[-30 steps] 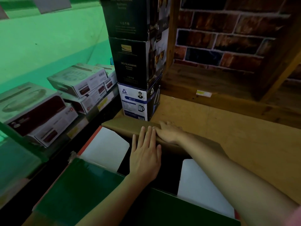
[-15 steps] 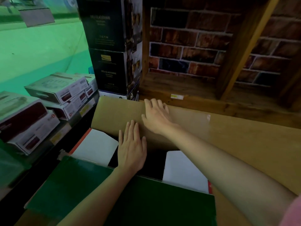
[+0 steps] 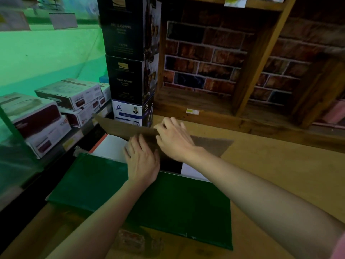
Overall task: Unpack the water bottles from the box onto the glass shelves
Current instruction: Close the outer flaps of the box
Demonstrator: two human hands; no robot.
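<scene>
An open cardboard box stands in front of me, its green near flap point(image 3: 168, 206) folded out toward me and white side flaps point(image 3: 110, 149) showing. The brown far flap point(image 3: 119, 128) leans away and is tilted. My left hand point(image 3: 141, 159) lies flat with straight fingers on that brown flap. My right hand point(image 3: 173, 137) rests on the flap's upper edge, its fingertips bent over it. The box's inside is dark, and no water bottles show.
The box sits on a wooden counter point(image 3: 280, 174). Stacked dark glassware boxes point(image 3: 128, 53) rise just behind it. White and red product boxes point(image 3: 71, 94) fill the glass shelves at left. Wooden shelf compartments point(image 3: 205, 101) back onto a brick wall.
Both hands have slid toward me on the brown far flap. The flap has turned and tilted, so its left corner now sticks out toward the left shelves.
</scene>
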